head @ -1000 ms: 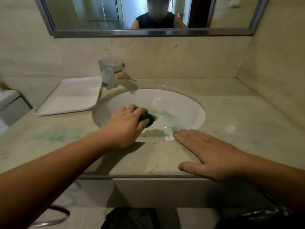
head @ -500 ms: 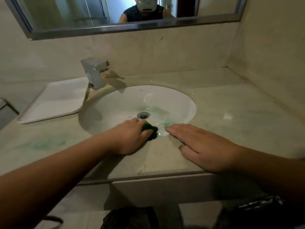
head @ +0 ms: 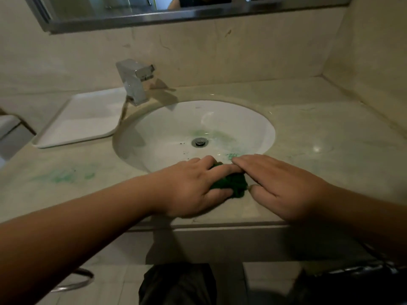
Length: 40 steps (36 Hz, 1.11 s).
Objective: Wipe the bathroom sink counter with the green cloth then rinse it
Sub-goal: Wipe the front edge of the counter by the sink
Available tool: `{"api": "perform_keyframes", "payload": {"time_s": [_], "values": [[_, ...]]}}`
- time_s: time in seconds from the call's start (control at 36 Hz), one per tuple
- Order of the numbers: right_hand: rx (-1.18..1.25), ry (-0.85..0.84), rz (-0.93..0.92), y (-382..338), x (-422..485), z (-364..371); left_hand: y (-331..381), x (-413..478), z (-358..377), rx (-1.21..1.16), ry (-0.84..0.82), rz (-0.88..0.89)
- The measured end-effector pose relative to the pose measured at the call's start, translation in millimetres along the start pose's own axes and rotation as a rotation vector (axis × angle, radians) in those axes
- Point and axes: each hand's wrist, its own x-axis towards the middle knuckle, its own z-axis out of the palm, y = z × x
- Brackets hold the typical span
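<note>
Fingers (head: 220, 171) of left hand (head: 189, 188) grip bunched green cloth (head: 233, 183) | right hand (head: 279, 186) flat, fingers straight, touching its side | cloth on counter (head: 330, 139) front strip, just beside sink (head: 154, 137) | likely soft, light, damp: take the whole wad from above

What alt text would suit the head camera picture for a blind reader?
A left hand grips a bunched green cloth on a counter in front of a white sink; the right hand lies flat beside it. Green smears mark the counter.
</note>
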Motion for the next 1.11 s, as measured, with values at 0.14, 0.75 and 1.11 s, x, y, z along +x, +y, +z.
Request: {"api": "perform_keyframes", "payload": {"time_s": [0.14, 0.75, 1.11], "values": [[-0.06, -0.085, 0.038, -9, -3, -6, -15, 5, -6, -0.012, 0.079, -0.119], [-0.128, -0.218, 0.025, -23, 20, -33, -68, -63, -16, 0.061, 0.245, -0.263], [-0.241, -0.261, -0.078, -83, 49, 2, -93, -210, 31, 0.156, 0.246, -0.185]]}}
